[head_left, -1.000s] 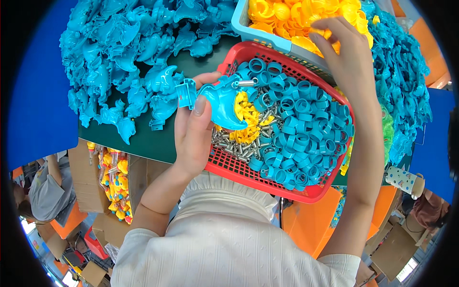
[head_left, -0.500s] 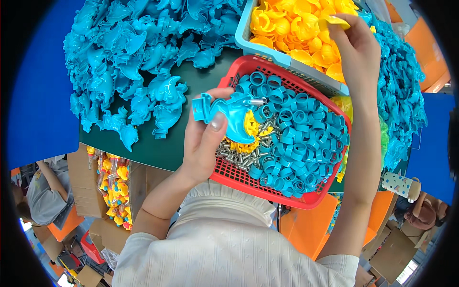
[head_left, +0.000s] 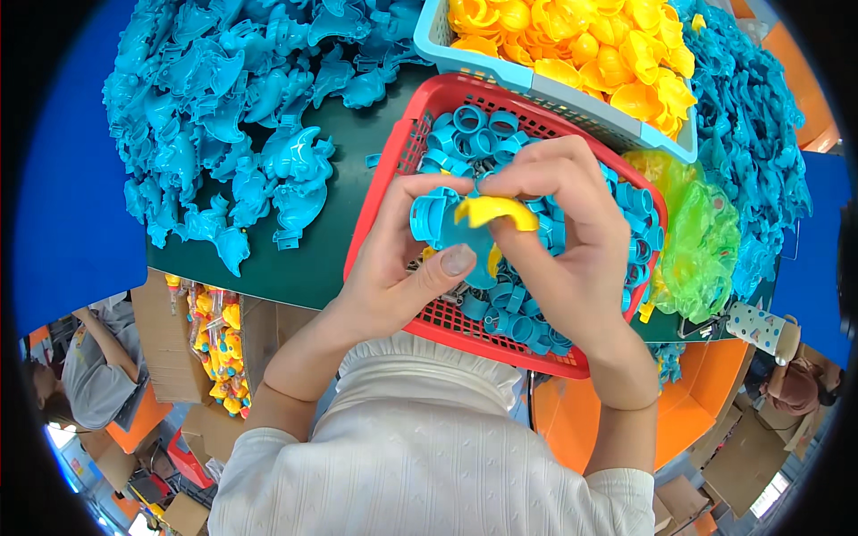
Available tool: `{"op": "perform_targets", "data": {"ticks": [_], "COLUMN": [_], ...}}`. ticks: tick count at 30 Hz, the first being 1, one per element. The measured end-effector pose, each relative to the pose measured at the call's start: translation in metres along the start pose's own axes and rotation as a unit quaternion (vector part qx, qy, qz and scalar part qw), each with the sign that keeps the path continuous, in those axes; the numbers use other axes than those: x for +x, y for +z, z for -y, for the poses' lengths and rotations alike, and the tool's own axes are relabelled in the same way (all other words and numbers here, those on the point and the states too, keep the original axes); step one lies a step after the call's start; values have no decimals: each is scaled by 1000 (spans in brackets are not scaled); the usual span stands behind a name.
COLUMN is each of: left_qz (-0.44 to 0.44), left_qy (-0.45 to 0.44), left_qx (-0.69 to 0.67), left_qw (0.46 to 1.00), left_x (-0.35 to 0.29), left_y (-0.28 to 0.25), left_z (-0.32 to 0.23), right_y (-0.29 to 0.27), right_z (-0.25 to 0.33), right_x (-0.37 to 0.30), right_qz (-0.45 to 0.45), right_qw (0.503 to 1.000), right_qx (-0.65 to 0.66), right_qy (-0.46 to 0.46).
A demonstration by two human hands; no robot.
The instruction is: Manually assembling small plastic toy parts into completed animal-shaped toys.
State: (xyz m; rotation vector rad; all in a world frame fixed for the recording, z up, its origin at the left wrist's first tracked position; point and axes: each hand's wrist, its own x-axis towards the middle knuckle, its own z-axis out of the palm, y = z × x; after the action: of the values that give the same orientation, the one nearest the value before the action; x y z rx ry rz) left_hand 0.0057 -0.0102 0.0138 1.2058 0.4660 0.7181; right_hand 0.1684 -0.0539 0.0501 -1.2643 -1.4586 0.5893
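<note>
Over the red basket (head_left: 375,211), my left hand (head_left: 384,268) is closed on a blue plastic shell (head_left: 433,214), its thumb across the near side. My right hand (head_left: 576,237) pinches a curved yellow plastic piece (head_left: 500,212) against the shell; whether the two are joined I cannot tell. Right-hand fingertips also reach the shell's upper edge, and both hands hide part of it. Beneath them the basket holds many blue plastic rings (head_left: 511,308), with some small metal and yellow parts partly hidden.
Blue shells are heaped at the far left (head_left: 214,98) and the right (head_left: 746,116) of the dark green table (head_left: 357,147). A light blue crate (head_left: 536,87) of yellow shells (head_left: 594,45) stands behind the basket. A green plastic bag (head_left: 702,246) lies to its right.
My right hand has come from the yellow shells down to my left hand, bringing the yellow piece against the blue shell. The blue shell has turned in my left hand.
</note>
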Motion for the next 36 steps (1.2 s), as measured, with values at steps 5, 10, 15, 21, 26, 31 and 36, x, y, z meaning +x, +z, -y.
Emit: {"op": "perform_targets", "data": {"ticks": [5, 10, 15, 21, 26, 31, 36], "left_qz": [-9, -3, -17, -25, -22, -34, -35], "left_qy": [-35, -62, -53, -57, -49, -67, -80], "left_qx": [-67, -55, -66, -55, -43, -41, -24], "left_qw": [997, 997, 996, 997, 998, 996, 996], "left_x": [-4, -5, -4, -5, -5, -4, -6], "left_y": [-1, -1, 0, 0, 1, 2, 0], "left_z": [3, -1, -1, 1, 1, 0, 0], "right_y": [2, 11, 6, 2, 5, 8, 7], "right_z": [-2, -8, -6, -3, -5, -12, -4], "right_x": [-6, -8, -5, -6, -8, -7, -10], "right_qz": [22, -42, -11, 1, -17, -29, -30], "right_qw": [997, 997, 993, 971, 994, 981, 964], "right_qx": [-65, 65, -113, -240, -87, -189, -258], "right_qy": [37, 28, 6, -20, 59, -39, -58]}}
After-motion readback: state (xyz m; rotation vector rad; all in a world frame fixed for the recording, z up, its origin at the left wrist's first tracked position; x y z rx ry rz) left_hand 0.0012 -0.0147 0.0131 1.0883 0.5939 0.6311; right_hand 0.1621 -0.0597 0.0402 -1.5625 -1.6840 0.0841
